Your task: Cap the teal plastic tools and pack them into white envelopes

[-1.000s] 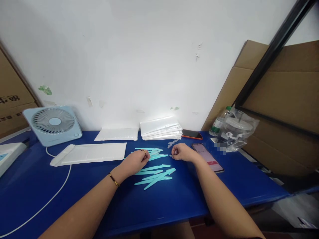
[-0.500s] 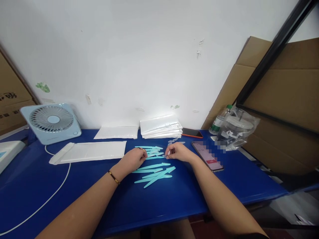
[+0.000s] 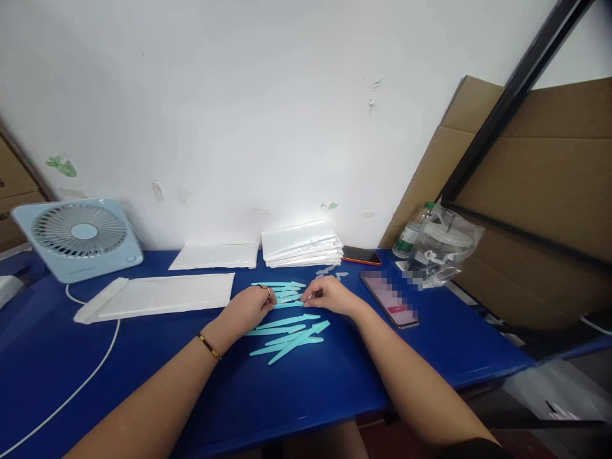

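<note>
Several thin turquoise plastic sticks (image 3: pixel 291 335) lie scattered on the blue table (image 3: pixel 310 395). My left hand (image 3: pixel 251 308), with a ring and a gold bracelet, rests on the far sticks and pinches one of them (image 3: pixel 289 303). My right hand (image 3: pixel 326 294) meets that stick's other end, fingertips closed on a small pale piece. A few small clear pieces (image 3: pixel 335 275) lie just beyond my right hand.
A stack of white padded envelopes (image 3: pixel 301 243) stands at the back, with flat ones (image 3: pixel 162 294) to the left. A light blue desk fan (image 3: pixel 79 237) and white cable (image 3: pixel 90 376) are far left. Two phones (image 3: pixel 389 298) (image 3: pixel 362 255), a bagged bottle (image 3: pixel 437 245) and cardboard (image 3: pixel 540 210) are on the right.
My right hand has moved left from near the phone to the tip of the stick that my left hand holds. The view has shifted slightly to the right.
</note>
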`<state>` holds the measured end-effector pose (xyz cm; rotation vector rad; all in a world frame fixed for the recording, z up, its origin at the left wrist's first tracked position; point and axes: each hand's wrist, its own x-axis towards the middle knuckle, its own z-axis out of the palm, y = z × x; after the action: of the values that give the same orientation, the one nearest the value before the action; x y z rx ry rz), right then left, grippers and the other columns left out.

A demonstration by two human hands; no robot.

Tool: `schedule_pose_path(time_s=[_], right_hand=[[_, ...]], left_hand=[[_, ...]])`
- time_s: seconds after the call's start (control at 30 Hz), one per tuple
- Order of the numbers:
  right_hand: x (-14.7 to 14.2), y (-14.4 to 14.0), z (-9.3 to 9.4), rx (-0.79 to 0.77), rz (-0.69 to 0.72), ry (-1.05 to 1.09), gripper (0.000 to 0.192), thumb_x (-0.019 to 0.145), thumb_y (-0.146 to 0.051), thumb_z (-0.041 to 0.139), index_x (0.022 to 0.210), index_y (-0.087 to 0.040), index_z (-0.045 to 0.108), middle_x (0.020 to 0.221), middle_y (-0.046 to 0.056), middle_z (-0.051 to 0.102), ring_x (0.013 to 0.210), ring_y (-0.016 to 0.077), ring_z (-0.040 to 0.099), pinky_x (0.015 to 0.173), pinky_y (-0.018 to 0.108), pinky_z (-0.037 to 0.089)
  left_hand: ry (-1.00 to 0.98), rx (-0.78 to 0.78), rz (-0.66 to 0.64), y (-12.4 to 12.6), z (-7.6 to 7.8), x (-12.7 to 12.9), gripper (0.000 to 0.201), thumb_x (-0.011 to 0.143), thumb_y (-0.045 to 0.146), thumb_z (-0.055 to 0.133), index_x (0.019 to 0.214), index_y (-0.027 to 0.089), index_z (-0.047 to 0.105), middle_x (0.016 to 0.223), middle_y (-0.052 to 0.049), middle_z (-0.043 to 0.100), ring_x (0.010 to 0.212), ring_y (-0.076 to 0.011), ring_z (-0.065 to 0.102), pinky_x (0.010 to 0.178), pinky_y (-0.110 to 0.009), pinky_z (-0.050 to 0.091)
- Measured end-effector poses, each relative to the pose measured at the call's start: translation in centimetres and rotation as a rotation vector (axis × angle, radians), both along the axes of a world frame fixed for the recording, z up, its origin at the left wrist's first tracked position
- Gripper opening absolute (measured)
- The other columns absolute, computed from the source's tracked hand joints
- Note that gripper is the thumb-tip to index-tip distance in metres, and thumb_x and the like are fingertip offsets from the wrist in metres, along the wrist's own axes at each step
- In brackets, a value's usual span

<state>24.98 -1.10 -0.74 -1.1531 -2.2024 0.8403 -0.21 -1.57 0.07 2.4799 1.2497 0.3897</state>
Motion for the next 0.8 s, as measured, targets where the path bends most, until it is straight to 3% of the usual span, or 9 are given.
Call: schedule_pose_path(time_s=[0.1,0.17,0.23,0.37,0.47,0.57,0.7,0.8], right_hand=[[2.1,0.6,0.7,0.152,-0.206,-0.088,0.012,0.075,-0.025,0.065,0.083,-0.019,0.072,0.080,0.004,0.068,0.069,0.0151,0.061,0.065,0.025,0.046],[4.1,1.1,1.0,0.250,-0.405,-0.197,0.016,0.078,-0.016,0.058,0.087,-0.018,0.072,0.086,0.006,0.067,0.076,0.0166,0.061,0.072,0.026,0.045],[5.7,1.7,0.9,0.264,-0.514,-0.347,0.022,0.076,-0.011,0.057,0.093,-0.017,0.071,0.094,0.008,0.066,0.083,0.0179,0.061,0.078,0.027,0.043],[6.6,2.4,0.4,0.200,-0.562,-0.531,0.019,0.073,-0.009,0.056,0.085,-0.016,0.069,0.092,0.008,0.066,0.083,0.0173,0.061,0.075,0.023,0.042],[5.7,2.4,0.2,0.186,-0.607,-0.559,0.010,0.067,-0.009,0.059,0.072,-0.014,0.066,0.078,0.008,0.066,0.076,0.0186,0.060,0.067,0.023,0.041],[5.0,2.1,0.3,0.195,-0.650,-0.572,0.009,0.062,-0.010,0.061,0.069,-0.013,0.064,0.073,0.009,0.065,0.071,0.0200,0.060,0.061,0.024,0.040],[4.8,1.7,0.8,0.219,-0.639,-0.387,0.010,0.061,-0.013,0.062,0.071,-0.015,0.063,0.069,0.005,0.064,0.068,0.0182,0.060,0.061,0.024,0.041],[4.5,1.1,1.3,0.083,-0.514,0.105,0.011,0.064,-0.022,0.067,0.070,-0.016,0.061,0.065,0.002,0.064,0.065,0.0178,0.063,0.061,0.026,0.046]], left_hand=[[-0.024,0.028,0.032,-0.5,0.4,0.1,0.016,0.079,0.026,0.050,0.087,0.020,0.063,0.093,-0.005,0.062,0.082,-0.0184,0.058,0.070,-0.028,0.043],[-0.034,-0.008,-0.001,-1.0,0.7,0.3,0.019,0.078,0.035,0.054,0.089,0.022,0.063,0.093,-0.004,0.061,0.082,-0.0183,0.058,0.068,-0.027,0.043],[-0.031,-0.062,-0.063,-1.4,1.0,0.4,0.022,0.076,0.040,0.057,0.089,0.023,0.063,0.089,-0.002,0.062,0.080,-0.0176,0.058,0.065,-0.025,0.042],[0.015,-0.113,-0.101,-2.0,1.3,0.7,0.017,0.076,0.036,0.057,0.084,0.023,0.064,0.082,0.000,0.063,0.073,-0.0154,0.057,0.061,-0.023,0.039],[0.054,-0.101,-0.066,-2.2,1.5,0.8,0.014,0.078,0.029,0.051,0.077,0.022,0.064,0.076,0.000,0.063,0.069,-0.0144,0.056,0.058,-0.023,0.037],[0.069,-0.084,-0.036,-2.3,1.5,0.8,0.014,0.077,0.027,0.051,0.073,0.021,0.063,0.074,-0.001,0.063,0.068,-0.0149,0.055,0.056,-0.024,0.035],[-0.069,-0.158,0.019,-1.4,1.1,0.2,0.017,0.079,0.032,0.047,0.076,0.020,0.059,0.072,-0.001,0.062,0.065,-0.0149,0.054,0.056,-0.024,0.036],[-0.259,-0.244,0.090,-0.3,0.7,-0.5,0.021,0.079,0.037,0.047,0.081,0.019,0.057,0.074,-0.001,0.061,0.067,-0.0151,0.055,0.059,-0.024,0.040]])
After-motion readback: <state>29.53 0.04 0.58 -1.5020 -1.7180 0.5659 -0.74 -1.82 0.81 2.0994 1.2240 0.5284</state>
